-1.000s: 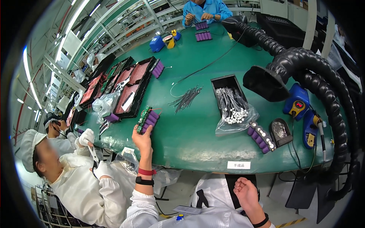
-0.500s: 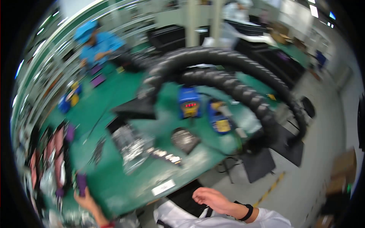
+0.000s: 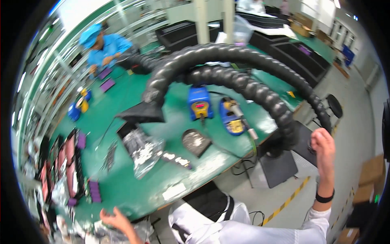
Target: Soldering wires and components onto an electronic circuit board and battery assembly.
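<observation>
At the table's front left edge, my left hand (image 3: 115, 219) has its fingers apart and holds nothing. Just beyond it stands a ribbed purple block (image 3: 94, 192), not touched by the hand. My right hand (image 3: 323, 142) is raised out at far right, over the floor and beside a dark flat panel (image 3: 278, 168). Its fingers are curled together, and whether anything is inside them is hidden. A black band (image 3: 324, 198) circles that wrist. On the green table (image 3: 122, 191) lie a clear bag of small pale parts (image 3: 144, 156) and a dark strip with shiny pieces (image 3: 175, 159).
Black ribbed hoses (image 3: 227, 53) arch over the table, one ending in a flared hood (image 3: 142, 112). Beneath are a blue soldering station (image 3: 199, 103), an iron holder (image 3: 231, 118) and a tip-cleaner tray (image 3: 196, 142). A co-worker in blue (image 3: 107, 46) sits across. Cardboard boxes (image 3: 371, 175) stand right.
My left hand has come away from the purple block, rightward and nearer the edge. My right hand has swung far right and up from in front of me. The view has sharpened.
</observation>
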Demonstrator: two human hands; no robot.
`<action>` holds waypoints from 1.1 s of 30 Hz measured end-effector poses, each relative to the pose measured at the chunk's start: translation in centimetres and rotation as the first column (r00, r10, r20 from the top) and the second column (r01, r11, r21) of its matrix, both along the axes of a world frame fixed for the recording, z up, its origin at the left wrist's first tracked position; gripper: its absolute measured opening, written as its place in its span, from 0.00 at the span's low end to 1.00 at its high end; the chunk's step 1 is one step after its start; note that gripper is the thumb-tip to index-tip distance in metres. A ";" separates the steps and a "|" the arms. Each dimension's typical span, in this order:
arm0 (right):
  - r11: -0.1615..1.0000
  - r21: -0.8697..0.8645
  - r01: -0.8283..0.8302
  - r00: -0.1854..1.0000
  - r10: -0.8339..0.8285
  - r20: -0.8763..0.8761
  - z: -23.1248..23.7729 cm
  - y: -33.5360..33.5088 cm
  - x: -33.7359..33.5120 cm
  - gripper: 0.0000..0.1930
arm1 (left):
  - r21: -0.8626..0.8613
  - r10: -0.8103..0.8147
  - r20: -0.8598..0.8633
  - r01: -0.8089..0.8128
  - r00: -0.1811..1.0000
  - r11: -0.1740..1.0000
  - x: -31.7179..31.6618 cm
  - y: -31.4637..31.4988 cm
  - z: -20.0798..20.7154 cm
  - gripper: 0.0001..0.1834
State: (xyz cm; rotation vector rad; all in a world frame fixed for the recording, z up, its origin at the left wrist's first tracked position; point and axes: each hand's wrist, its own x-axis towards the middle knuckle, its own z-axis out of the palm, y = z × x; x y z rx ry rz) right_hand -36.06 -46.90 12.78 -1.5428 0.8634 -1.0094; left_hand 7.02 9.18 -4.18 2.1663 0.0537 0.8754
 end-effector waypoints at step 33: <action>0.855 -0.380 -0.352 0.934 0.294 -0.203 -11.7 19.2 28.0 0.28 | 0.097 -0.826 0.032 0.820 0.563 0.564 0.8 -14.8 10.3 0.09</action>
